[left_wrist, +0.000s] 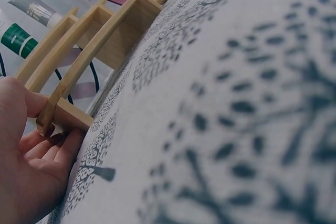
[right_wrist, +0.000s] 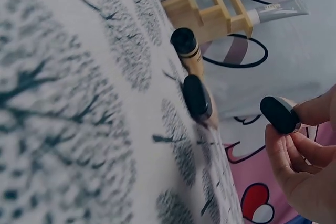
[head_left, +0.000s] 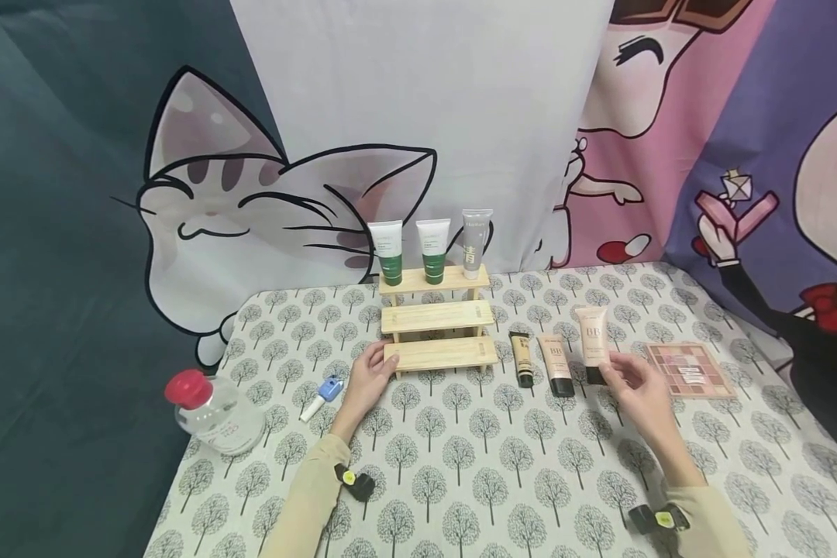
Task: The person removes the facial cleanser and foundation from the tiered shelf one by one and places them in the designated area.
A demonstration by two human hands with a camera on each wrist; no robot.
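A three-tier wooden stand (head_left: pixel 441 353) stands towards the back of the table. My left hand (head_left: pixel 370 377) grips the left end of its lowest tier; in the left wrist view the thumb lies over the board and the fingers curl under it. Two green-and-white tubes (head_left: pixel 433 252) and a grey translucent tube (head_left: pixel 472 244) stand on the top tier. To the right, my right hand (head_left: pixel 638 387) pinches a pale pink BB cream tube (head_left: pixel 593 335) near its black cap, cap down, raised off the table. Another BB cream tube (head_left: pixel 555 360) and a slim beige tube (head_left: pixel 521 356) lie beside it.
A pink makeup palette (head_left: pixel 689 370) lies at the right. On the left are a blue-and-white key-shaped item (head_left: pixel 325 395) and a clear bottle with a red cap (head_left: pixel 218 411) near the table's edge. Printed cloth (head_left: pixel 418 93) hangs behind the table.
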